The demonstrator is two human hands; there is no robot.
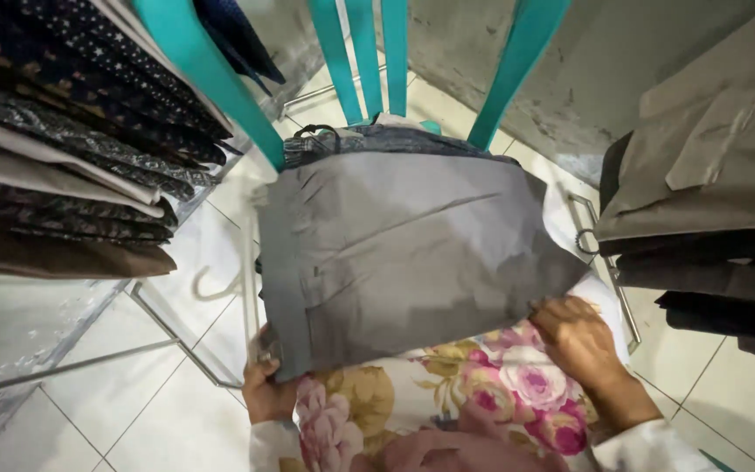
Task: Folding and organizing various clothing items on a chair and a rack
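Head view: folded grey trousers point(412, 253) at frame centre, lower corners gripped by left hand point(266, 389) and right hand point(580, 336), both closed on cloth, above floral fabric point(447, 393).

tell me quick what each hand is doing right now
Left hand: closed on the near left corner of the folded grey trousers.
Right hand: gripping their near right edge.

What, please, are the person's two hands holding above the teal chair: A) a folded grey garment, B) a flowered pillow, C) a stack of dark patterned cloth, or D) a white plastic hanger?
A: the left hand and the right hand grip the near corners of the folded grey garment, spread over the teal chair.
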